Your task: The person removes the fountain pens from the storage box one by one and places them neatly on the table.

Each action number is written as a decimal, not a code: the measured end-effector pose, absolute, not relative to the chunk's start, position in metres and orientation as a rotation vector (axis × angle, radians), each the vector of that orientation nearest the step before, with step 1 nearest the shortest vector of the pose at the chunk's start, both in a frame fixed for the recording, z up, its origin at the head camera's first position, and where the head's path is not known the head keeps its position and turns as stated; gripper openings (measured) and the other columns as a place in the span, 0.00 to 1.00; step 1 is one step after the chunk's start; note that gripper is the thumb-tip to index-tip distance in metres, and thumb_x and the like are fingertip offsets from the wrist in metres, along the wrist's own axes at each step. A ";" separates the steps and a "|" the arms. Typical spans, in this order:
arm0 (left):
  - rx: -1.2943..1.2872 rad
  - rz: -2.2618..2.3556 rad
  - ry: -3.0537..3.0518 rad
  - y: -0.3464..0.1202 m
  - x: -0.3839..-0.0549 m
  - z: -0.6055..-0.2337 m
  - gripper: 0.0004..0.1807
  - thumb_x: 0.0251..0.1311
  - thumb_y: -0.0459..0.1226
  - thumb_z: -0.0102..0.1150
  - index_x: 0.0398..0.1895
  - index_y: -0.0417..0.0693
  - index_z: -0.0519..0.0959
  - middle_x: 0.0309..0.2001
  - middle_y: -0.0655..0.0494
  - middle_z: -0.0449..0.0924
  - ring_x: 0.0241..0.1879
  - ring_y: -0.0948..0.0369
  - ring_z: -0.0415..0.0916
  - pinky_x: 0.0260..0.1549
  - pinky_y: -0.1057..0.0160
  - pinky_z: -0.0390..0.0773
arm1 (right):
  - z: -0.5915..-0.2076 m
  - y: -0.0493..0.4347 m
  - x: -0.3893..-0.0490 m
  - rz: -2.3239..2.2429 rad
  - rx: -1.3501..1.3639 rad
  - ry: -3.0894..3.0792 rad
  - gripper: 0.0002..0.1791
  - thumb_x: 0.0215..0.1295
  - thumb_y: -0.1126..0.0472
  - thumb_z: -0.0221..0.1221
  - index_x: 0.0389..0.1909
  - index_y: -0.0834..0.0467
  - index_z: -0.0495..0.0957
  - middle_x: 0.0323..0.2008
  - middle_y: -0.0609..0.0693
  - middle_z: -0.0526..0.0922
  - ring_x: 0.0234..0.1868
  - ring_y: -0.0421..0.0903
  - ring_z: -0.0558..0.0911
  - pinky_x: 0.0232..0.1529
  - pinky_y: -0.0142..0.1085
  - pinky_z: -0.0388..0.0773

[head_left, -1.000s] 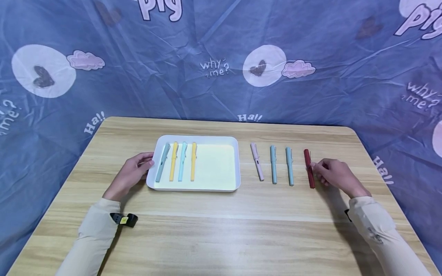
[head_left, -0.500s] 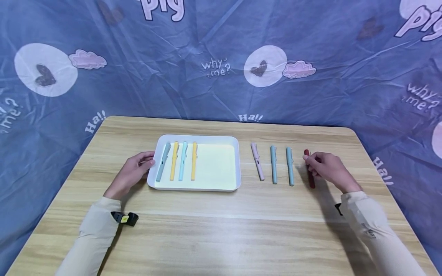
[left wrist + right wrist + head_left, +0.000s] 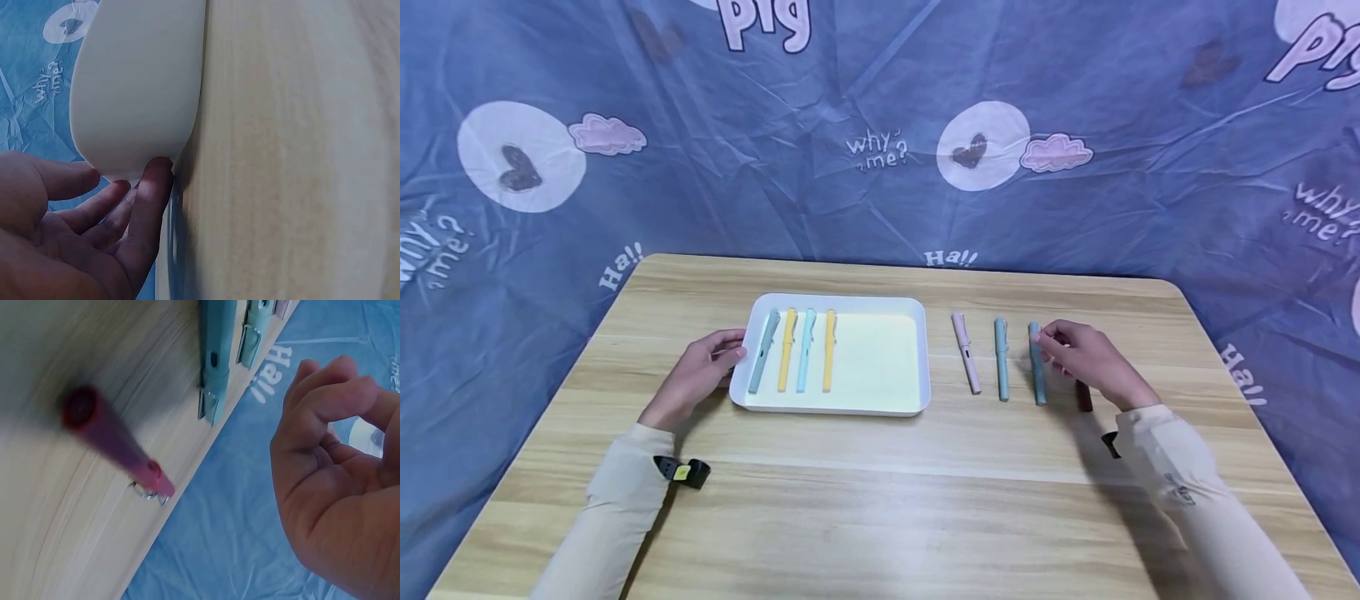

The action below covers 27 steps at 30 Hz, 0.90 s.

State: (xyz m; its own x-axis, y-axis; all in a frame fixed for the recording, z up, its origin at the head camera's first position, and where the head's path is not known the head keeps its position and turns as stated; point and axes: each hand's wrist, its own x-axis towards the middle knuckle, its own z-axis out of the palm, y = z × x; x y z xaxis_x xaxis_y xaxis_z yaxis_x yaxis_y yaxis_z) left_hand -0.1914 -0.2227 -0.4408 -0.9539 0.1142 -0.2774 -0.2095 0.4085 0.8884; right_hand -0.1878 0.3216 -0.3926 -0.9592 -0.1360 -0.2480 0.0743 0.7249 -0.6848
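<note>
At the left end of a white tray (image 3: 887, 358), my left hand (image 3: 695, 375) touches the outer wall, its relaxed fingertips (image 3: 156, 175) resting there in the left wrist view. Inside lie a grey-teal pen (image 3: 764, 354), a yellow pen (image 3: 787, 350), a light blue pen (image 3: 806, 350) and another yellow pen (image 3: 830, 350). My right hand (image 3: 1086, 354), loosely curled and holding nothing, hovers over the table; its fingertips overlap the right teal pen (image 3: 1039, 383) in the head view. A dark red pen (image 3: 119, 440) lies beneath this hand, partly hidden in the head view.
Left of the right hand, another teal pen (image 3: 1002, 362) and a pale purple pen (image 3: 966, 354) lie on the wooden table (image 3: 880, 500). A blue printed cloth (image 3: 805, 192) hangs behind the table's far edge.
My right hand has moved left, from beside the red pen to over the right teal pen. The red pen stays on the table. My left hand stays at the tray.
</note>
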 end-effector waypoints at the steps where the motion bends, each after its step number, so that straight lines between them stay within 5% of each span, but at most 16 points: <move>1: -0.083 1.560 2.375 -0.223 -0.191 -0.441 0.29 0.83 0.38 0.45 0.79 0.35 0.59 0.69 0.34 0.68 0.65 0.43 0.72 0.51 0.61 0.83 | -0.392 0.319 -0.188 -1.075 -0.053 2.641 0.27 0.81 0.42 0.51 0.52 0.66 0.75 0.39 0.58 0.82 0.35 0.51 0.79 0.32 0.39 0.79; 21: -0.091 1.550 2.377 -0.223 -0.192 -0.440 0.28 0.83 0.38 0.45 0.79 0.35 0.59 0.69 0.34 0.68 0.65 0.43 0.72 0.53 0.58 0.83 | -0.394 0.274 -0.200 -1.270 -0.121 2.469 0.26 0.80 0.47 0.55 0.59 0.68 0.73 0.42 0.62 0.81 0.36 0.48 0.80 0.35 0.41 0.84; 27: -0.089 1.549 2.382 -0.223 -0.192 -0.441 0.28 0.83 0.37 0.45 0.79 0.34 0.59 0.69 0.33 0.68 0.65 0.43 0.72 0.53 0.58 0.83 | -0.391 0.262 -0.203 -1.241 -0.164 2.481 0.25 0.80 0.47 0.55 0.59 0.65 0.75 0.46 0.62 0.83 0.41 0.54 0.82 0.36 0.40 0.84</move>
